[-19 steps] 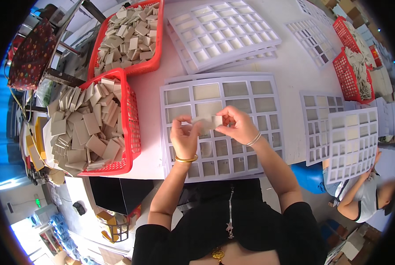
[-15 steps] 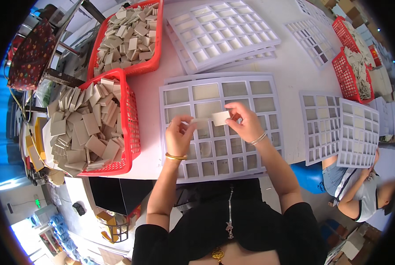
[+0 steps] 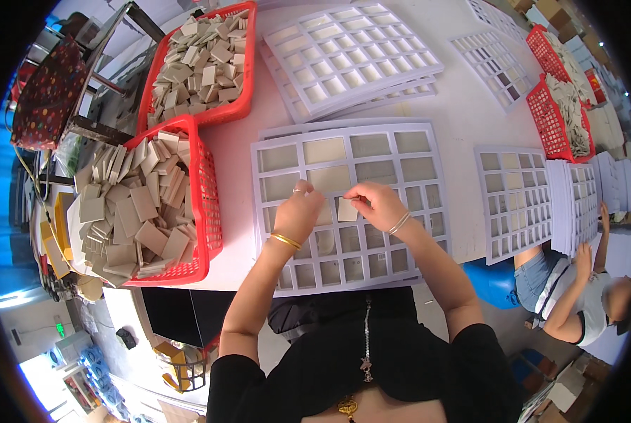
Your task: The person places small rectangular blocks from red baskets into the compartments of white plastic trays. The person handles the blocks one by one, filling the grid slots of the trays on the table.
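Head view, centre: the right hand [image 3: 377, 206] held a beige tile [image 3: 347, 210], thumb and forefinger pinching its upper edge. This edge grip presumably left the broad face clear of the fingers over the white grid frame [image 3: 349, 161]. The left hand [image 3: 301, 211] was positioned just beside it, fingers curled and drawn together; whether they pinched anything, I could not tell, since the hand covered its own fingertips. The grid frame lay on the white table [image 3: 236, 141] directly before the person, probably so that both hands could reach its cells. At left, a red basket [image 3: 208, 204] contained loose tiles [image 3: 128, 215], likely placed there for a short reach. Pose: the left forearm [image 3: 259, 282] and right forearm [image 3: 435, 271] converged upward from the lower part of the view, elbows bent and well apart.
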Action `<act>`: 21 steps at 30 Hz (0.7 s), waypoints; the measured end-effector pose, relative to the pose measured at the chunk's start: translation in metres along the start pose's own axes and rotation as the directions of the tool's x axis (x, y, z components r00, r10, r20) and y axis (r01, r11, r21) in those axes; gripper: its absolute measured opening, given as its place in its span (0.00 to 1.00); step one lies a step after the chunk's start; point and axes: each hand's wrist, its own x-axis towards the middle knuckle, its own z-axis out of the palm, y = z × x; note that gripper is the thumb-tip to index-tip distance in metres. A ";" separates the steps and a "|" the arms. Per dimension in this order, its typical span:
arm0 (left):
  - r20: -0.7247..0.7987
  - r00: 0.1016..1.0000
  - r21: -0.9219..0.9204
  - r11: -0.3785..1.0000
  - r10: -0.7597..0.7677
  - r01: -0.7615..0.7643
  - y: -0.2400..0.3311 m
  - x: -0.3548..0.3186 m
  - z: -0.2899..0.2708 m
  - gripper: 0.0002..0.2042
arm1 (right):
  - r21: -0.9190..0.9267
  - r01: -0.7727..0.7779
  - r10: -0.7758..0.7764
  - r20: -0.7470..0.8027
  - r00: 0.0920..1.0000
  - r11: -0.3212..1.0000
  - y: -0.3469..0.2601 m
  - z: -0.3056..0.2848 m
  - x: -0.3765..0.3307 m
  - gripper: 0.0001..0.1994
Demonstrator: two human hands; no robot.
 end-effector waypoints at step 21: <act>-0.471 0.880 0.160 0.987 0.053 0.027 -0.071 0.178 -0.101 0.07 | -0.655 0.225 -0.165 0.153 0.974 0.721 -0.020 0.020 -0.012 0.05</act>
